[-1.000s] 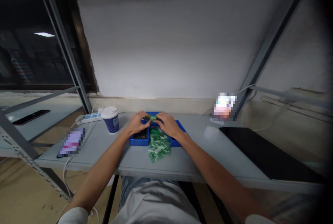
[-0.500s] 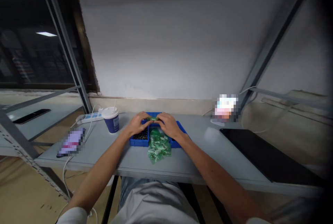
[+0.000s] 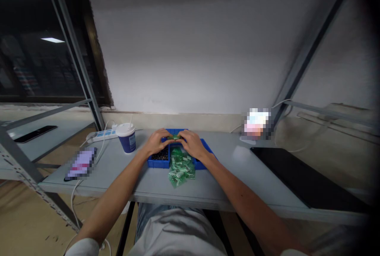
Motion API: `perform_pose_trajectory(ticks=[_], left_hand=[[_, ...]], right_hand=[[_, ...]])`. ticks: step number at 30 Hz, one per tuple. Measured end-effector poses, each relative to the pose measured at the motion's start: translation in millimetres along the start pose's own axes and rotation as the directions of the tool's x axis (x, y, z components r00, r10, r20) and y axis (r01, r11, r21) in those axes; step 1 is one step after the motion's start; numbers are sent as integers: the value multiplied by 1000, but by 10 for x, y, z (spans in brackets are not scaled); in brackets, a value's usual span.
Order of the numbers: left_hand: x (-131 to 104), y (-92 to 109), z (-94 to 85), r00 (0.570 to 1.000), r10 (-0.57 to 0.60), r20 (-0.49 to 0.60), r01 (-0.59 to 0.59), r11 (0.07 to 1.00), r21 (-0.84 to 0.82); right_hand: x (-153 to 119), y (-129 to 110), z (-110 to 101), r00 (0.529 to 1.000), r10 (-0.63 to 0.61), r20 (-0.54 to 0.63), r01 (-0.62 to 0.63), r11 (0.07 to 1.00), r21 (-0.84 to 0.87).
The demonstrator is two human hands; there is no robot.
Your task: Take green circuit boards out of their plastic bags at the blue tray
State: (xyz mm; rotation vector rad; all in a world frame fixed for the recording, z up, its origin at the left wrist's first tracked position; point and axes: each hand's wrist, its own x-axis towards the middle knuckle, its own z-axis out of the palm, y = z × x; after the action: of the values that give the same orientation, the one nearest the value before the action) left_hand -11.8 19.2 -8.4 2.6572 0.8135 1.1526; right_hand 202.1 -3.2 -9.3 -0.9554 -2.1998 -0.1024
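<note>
Between the fingertips of my left hand [image 3: 158, 142] and my right hand [image 3: 190, 142] is a small green plastic bag [image 3: 175, 137], pinched from both sides. Its contents are too small to make out. Below my left hand stands a blue bin [image 3: 159, 164] with small dark parts [image 3: 160, 154] in it. Under my right wrist is another blue bin [image 3: 201, 165], its inside mostly covered by the hand. A third blue bin [image 3: 177, 131] shows behind my fingers. A heap of green plastic bags [image 3: 181, 167] lies on the table between the two front bins.
A lidded paper cup [image 3: 126, 138], a power strip [image 3: 102, 135] and a blurred phone [image 3: 80, 163] are on the left of the grey table [image 3: 148, 186]. Rightward are a lit, blurred screen [image 3: 257, 124] and a black flat panel [image 3: 303, 176]. A wall rises behind.
Both hands stay in nearly the same place, still pinching the small green bag. The bag's shape between the fingertips has shifted slightly.
</note>
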Motion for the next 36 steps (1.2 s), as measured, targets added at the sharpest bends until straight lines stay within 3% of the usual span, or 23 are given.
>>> perform_pose_trajectory(ticks=[6, 13, 25, 31, 36], left_hand=[[-5, 16, 6, 1000, 11, 11, -10, 1000, -17], [-7, 10, 2, 1000, 8, 1, -8, 1000, -10], [8, 28, 1, 1000, -8, 0, 8, 1000, 0], [-4, -19, 19, 999, -48, -9, 48, 999, 13], [2, -59, 12, 995, -79, -54, 77, 997, -29]], right_hand=[[-15, 51, -5, 1000, 6, -27, -8, 999, -42], [-13, 29, -1, 999, -24, 29, 24, 1000, 13], [16, -109, -10, 997, -55, -57, 59, 996, 62], [11, -125, -16, 995, 4, -101, 2, 998, 60], [-7, -106, 10, 999, 14, -36, -13, 1000, 20]])
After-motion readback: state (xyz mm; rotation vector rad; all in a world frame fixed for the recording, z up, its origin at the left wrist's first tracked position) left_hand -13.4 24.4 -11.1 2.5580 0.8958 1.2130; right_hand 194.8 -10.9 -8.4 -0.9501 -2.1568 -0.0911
